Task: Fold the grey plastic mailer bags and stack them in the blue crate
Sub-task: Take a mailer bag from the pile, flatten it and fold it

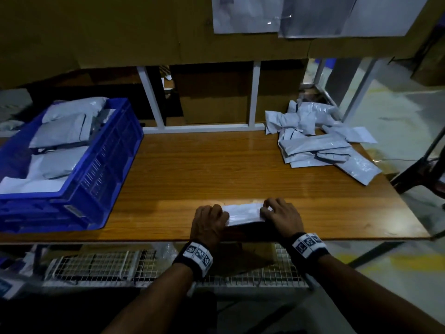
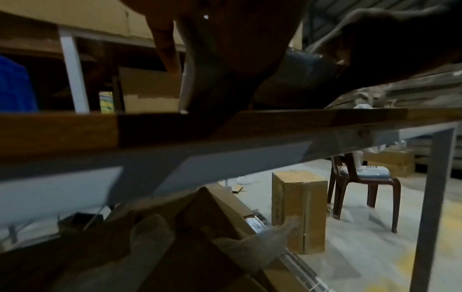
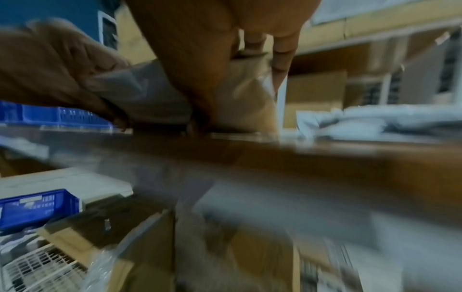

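Note:
A folded grey mailer bag (image 1: 243, 214) lies near the front edge of the wooden table (image 1: 204, 169). My left hand (image 1: 209, 219) grips its left end and my right hand (image 1: 279, 214) grips its right end, fingers curled over the top. The right wrist view shows the bag (image 3: 140, 92) held between both hands just above the table. The left wrist view shows the bag (image 2: 300, 67) dark between the palms. The blue crate (image 1: 106, 165) stands at the left of the table with several folded mailers (image 1: 60, 133) inside.
A loose pile of unfolded grey mailers (image 1: 320, 141) lies at the table's far right. Cardboard panels and a white frame (image 1: 254, 95) rise behind the table. A wire rack (image 1: 108, 263) with boxes sits under the table. A brown chair (image 2: 362, 183) stands on the floor at the right.

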`<state>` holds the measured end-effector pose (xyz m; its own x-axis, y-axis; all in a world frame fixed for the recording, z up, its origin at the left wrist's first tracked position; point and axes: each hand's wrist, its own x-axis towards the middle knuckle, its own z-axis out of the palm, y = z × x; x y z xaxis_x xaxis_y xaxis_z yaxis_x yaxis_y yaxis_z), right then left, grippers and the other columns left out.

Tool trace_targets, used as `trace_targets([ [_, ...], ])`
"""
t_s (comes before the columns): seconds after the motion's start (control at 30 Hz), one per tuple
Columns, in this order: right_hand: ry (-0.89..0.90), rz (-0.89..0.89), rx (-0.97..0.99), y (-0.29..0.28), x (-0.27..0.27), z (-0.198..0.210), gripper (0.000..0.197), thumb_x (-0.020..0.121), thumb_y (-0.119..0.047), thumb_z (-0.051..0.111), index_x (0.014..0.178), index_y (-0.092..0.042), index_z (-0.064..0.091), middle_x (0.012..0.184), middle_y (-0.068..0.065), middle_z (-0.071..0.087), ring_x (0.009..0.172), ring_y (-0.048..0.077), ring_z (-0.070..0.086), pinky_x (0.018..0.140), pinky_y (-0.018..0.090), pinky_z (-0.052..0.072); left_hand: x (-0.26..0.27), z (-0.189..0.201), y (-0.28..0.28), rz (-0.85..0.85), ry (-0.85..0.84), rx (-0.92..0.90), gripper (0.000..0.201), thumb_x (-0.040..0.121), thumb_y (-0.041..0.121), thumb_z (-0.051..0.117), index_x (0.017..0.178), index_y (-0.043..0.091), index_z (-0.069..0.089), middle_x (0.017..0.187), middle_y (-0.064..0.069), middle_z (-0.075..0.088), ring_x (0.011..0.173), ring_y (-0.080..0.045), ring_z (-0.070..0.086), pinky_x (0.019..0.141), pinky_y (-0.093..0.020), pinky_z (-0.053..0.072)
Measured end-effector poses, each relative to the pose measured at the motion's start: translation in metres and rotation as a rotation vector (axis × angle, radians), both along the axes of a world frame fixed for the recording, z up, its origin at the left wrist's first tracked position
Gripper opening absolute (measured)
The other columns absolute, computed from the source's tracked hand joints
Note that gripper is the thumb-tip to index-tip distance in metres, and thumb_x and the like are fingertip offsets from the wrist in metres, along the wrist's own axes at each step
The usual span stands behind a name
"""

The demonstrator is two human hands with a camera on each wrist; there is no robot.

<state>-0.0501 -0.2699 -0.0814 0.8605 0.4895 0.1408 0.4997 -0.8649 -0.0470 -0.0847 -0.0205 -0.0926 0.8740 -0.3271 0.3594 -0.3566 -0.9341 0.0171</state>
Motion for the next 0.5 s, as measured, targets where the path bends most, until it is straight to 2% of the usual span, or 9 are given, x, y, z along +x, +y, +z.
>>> trace_targets([
  [0.07,0.068,-0.005,0.006,-0.011,-0.011,-0.008,0.041,0.062,-0.029,0.091,0.097,-0.024,0.071,0.108,0.004,0.069,0.095,0.032,0.066,0.07,0.04,0.052,-0.009,-0.013,0.004,-0.035,0.057,-0.078,0.024,0.074,0.018,0.079,0.096,0.018,0.072,0.097,-0.008,0.063,0.087,-0.032,0.06,0.082,-0.039,0.037],
  [0.13,0.123,0.031,-0.004,-0.023,-0.02,-0.012,0.054,0.062,-0.033,0.091,0.112,-0.026,0.072,0.122,0.005,0.07,0.108,0.032,0.067,0.085,0.046,0.055,-0.016,-0.021,0.014,-0.09,0.119,-0.072,0.038,0.081,0.032,0.062,0.116,0.018,0.071,0.113,-0.012,0.065,0.102,-0.034,0.062,0.094,-0.042,0.039],
  [0.23,0.105,0.024,0.046,-0.031,-0.032,-0.003,0.059,0.077,-0.056,0.071,0.129,-0.026,0.067,0.142,0.005,0.061,0.134,0.03,0.054,0.11,0.057,0.042,-0.021,-0.024,0.024,-0.09,0.2,-0.027,0.058,0.092,0.057,0.056,0.134,0.017,0.064,0.131,-0.015,0.062,0.121,-0.036,0.057,0.107,-0.05,0.041],
  [0.3,0.026,0.035,0.159,-0.023,-0.03,0.006,0.06,0.087,-0.061,0.059,0.132,-0.023,0.066,0.147,0.005,0.057,0.142,0.028,0.047,0.116,0.059,0.035,-0.019,-0.02,0.021,-0.082,0.197,-0.06,0.067,0.096,0.065,0.051,0.139,0.015,0.061,0.14,-0.014,0.058,0.13,-0.034,0.052,0.112,-0.053,0.038],
  [0.37,-0.036,0.059,0.194,-0.005,-0.02,0.011,0.055,0.098,-0.055,0.048,0.135,-0.018,0.064,0.149,0.006,0.056,0.144,0.028,0.045,0.117,0.058,0.033,-0.008,-0.01,0.008,-0.097,0.164,-0.076,0.06,0.102,0.057,0.043,0.139,0.013,0.061,0.145,-0.013,0.057,0.135,-0.031,0.051,0.115,-0.053,0.037],
  [0.43,0.003,0.069,0.15,0.016,0.002,0.007,0.056,0.104,-0.049,0.034,0.14,-0.016,0.061,0.152,0.006,0.053,0.147,0.027,0.041,0.118,0.058,0.029,0.008,0.0,-0.01,-0.09,0.212,-0.047,0.054,0.106,0.044,0.034,0.141,0.012,0.06,0.146,-0.01,0.058,0.138,-0.028,0.052,0.115,-0.051,0.04],
  [0.47,0.048,0.076,0.114,0.024,0.013,0.002,0.058,0.105,-0.048,0.029,0.143,-0.015,0.058,0.155,0.006,0.049,0.149,0.027,0.037,0.119,0.059,0.025,0.015,0.003,-0.018,-0.076,0.25,-0.004,0.059,0.105,0.043,0.026,0.145,0.012,0.055,0.151,-0.008,0.054,0.142,-0.026,0.048,0.117,-0.049,0.038],
  [0.5,0.096,0.083,0.072,0.029,0.022,-0.004,0.061,0.105,-0.047,0.025,0.147,-0.014,0.055,0.159,0.007,0.044,0.152,0.027,0.032,0.12,0.06,0.021,0.021,0.003,-0.024,-0.067,0.301,0.048,0.067,0.102,0.045,0.013,0.153,0.013,0.045,0.159,-0.006,0.044,0.148,-0.024,0.039,0.121,-0.047,0.031],
])
